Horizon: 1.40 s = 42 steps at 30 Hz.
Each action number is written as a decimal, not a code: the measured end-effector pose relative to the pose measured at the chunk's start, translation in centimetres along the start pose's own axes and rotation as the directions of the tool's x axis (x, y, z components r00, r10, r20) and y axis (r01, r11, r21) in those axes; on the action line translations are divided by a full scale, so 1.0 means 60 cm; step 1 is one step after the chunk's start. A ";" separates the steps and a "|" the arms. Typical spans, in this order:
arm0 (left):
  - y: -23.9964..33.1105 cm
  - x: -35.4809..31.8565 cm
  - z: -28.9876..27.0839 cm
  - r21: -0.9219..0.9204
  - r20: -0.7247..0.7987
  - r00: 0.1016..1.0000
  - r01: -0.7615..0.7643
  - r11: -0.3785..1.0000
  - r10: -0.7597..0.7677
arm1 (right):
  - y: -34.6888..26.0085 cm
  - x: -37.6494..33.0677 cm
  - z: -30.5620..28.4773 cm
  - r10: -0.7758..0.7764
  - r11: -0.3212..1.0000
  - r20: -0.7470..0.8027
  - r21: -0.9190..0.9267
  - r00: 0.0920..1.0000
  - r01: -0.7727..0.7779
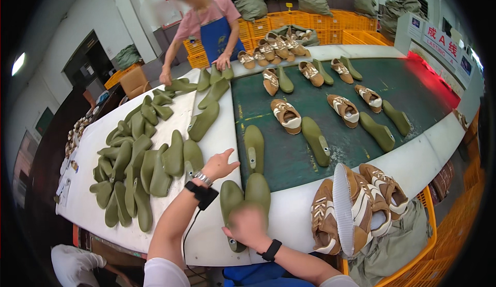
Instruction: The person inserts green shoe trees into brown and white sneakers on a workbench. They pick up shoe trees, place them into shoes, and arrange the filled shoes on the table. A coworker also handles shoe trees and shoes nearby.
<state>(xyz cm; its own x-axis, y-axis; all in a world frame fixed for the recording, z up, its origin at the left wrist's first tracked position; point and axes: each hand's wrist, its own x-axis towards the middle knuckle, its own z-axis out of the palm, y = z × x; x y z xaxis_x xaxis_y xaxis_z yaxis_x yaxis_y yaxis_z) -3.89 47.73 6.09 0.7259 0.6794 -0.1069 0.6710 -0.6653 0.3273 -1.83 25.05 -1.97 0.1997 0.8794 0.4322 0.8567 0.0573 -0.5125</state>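
My left hand is open, fingers stretched to the right over the table edge beside the green conveyor belt. It holds nothing and is nearest to an olive-green shoe last. Lower down, my right hand is closed over the near end of another green last; a blur hides its fingers in part. Touching that one on the left is a matching last, its near end showing below my thumb. Just ahead, one more last lies on the belt.
Many green lasts crowd the white table on the left. Brown-and-white sneakers lie paired with lasts on the belt. More sneakers stand at the right edge above a yellow crate. A co-worker in a blue apron handles lasts across the table.
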 end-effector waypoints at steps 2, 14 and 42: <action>-0.044 -0.047 -0.005 0.099 -0.063 0.997 0.053 0.994 -0.047 | -0.003 -0.001 0.003 0.007 1.000 0.007 -0.016 1.000 -0.007; -0.229 -0.031 0.075 -0.212 -0.214 0.812 0.504 0.837 -0.543 | -0.006 0.001 0.009 -0.095 0.994 -0.095 -0.059 0.991 0.090; -0.355 0.270 -0.022 0.011 -0.392 0.801 0.495 0.869 -0.452 | -0.044 0.024 -0.008 0.016 1.000 0.081 0.000 0.997 -0.016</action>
<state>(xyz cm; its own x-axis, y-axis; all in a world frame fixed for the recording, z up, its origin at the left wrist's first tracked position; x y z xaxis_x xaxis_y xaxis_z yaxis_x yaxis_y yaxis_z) -6.60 73.33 -1.36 0.2191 0.9664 0.1344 0.9440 -0.2448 0.2212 -3.57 25.96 0.35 0.1743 0.9156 0.3624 0.8532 0.0433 -0.5198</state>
